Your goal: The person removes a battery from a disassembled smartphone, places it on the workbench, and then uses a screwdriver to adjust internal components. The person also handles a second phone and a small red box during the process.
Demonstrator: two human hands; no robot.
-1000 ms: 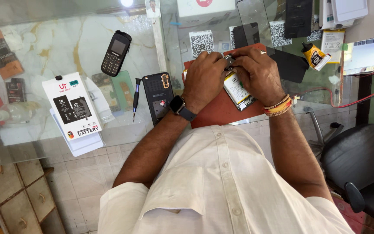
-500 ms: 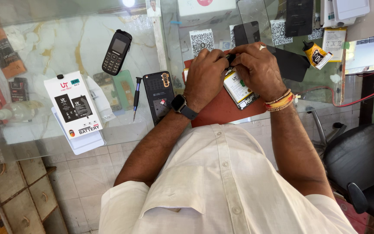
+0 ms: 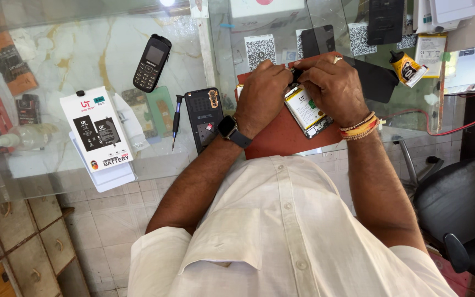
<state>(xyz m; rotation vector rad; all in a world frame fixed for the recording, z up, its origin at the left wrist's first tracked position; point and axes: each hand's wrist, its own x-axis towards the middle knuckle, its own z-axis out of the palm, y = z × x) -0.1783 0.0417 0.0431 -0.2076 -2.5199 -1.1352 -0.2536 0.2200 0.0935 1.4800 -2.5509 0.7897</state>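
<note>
Glass counter [image 3: 56, 49], black chair [image 3: 457, 203], tiled floor [image 3: 111, 225]

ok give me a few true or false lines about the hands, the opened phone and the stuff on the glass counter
1. Both hands work on the opened phone on the red mat. True.
2. The screwdriver is held in the left hand. False: it lies on the glass, apart from both hands.
3. The black keypad phone lies on the counter, away from the hands. True.
4. The right hand wears the smartwatch. False: the smartwatch is on the left wrist; the right wrist has bangles.
5. The detached back cover lies left of the red mat. True.
6. The white battery box sits on the red mat. False: it lies far left on the glass.
</note>
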